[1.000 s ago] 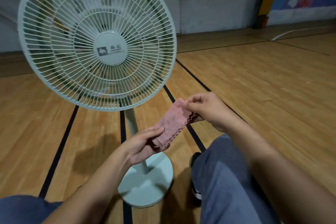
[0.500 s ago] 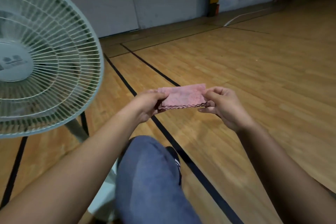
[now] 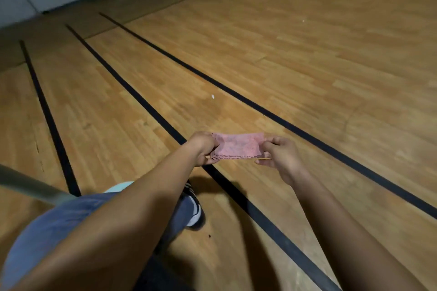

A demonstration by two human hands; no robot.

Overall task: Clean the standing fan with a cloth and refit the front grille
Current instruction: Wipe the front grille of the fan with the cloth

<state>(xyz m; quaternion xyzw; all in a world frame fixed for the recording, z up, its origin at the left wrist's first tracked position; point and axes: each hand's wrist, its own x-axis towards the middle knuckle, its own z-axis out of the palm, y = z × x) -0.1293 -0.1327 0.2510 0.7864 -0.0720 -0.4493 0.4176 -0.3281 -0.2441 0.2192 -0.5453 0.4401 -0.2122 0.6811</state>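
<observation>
Holding a folded pink rectangular cloth with a zigzag lower edge stretched between both hands above the wooden floor; left hand pinching its left end, right hand pinching its right end; long axis running left to right, flat face tilting towards the camera; fan head lying out of view, only a blurred grey pole showing at the lower left, nearer the left hand.

Bare forearms, blue-grey trousers, black shoe with white stripes

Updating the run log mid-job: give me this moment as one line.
stage: cloth prep | left hand: pinches pink cloth | right hand: pinches other end | cloth: folded, held above floor | fan head: out of view
</observation>
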